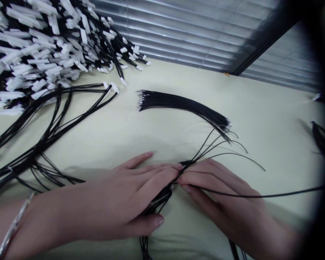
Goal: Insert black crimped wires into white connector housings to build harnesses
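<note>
My left hand (135,195) is wrapped over a bunch of black wires (162,196), its fingertips meeting those of my right hand. Several loose wire ends (208,150) fan out from between the two hands, up and to the right. The fingers of my right hand (216,184) are pinched together on the black wires, and one long wire (260,196) runs from there to the right edge. What lies exactly between the fingertips is partly hidden. Just beyond my hands lies a neat bundle of cut black wires (181,103) with shiny metal terminals at both ends.
A large heap of black cables with white connectors (43,54) fills the back left. Looped black cables (51,133) lie beside my left forearm. Window blinds (178,32) stand behind the pale table (273,108). Something black (321,139) sits at the right edge.
</note>
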### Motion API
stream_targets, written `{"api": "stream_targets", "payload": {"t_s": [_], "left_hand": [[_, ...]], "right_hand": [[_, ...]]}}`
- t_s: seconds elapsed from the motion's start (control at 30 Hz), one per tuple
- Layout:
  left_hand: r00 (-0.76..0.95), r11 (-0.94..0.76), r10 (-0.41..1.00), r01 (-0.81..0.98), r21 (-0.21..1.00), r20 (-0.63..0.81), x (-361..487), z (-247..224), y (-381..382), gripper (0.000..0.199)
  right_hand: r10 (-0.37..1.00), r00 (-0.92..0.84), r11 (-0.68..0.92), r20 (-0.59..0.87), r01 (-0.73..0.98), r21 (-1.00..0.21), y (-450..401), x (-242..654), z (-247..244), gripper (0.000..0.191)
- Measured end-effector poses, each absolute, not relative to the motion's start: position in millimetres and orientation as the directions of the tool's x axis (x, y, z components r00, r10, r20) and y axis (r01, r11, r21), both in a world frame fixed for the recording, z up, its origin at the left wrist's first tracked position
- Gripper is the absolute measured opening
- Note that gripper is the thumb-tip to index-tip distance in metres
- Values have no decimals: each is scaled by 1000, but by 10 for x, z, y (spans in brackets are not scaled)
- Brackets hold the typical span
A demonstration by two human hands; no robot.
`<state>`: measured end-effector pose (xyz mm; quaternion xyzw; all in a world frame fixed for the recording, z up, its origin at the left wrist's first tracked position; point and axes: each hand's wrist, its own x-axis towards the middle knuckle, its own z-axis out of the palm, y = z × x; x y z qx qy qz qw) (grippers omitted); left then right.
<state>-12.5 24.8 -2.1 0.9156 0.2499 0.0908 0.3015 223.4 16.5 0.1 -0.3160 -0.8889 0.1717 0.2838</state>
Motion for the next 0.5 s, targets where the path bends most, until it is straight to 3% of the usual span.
{"api": "stream_targets", "payload": {"t_s": [0.3, 0.5], "left_hand": [[855, -696, 518, 412, 588, 14, -121, 17, 228, 61], [852, -685, 521, 385, 618, 47, -139, 14, 243, 56]], "right_hand": [[617, -666, 777, 420, 430, -460, 182, 2157, -28, 18], [830, -470, 520, 300, 458, -721, 211, 2204, 50, 11]]}}
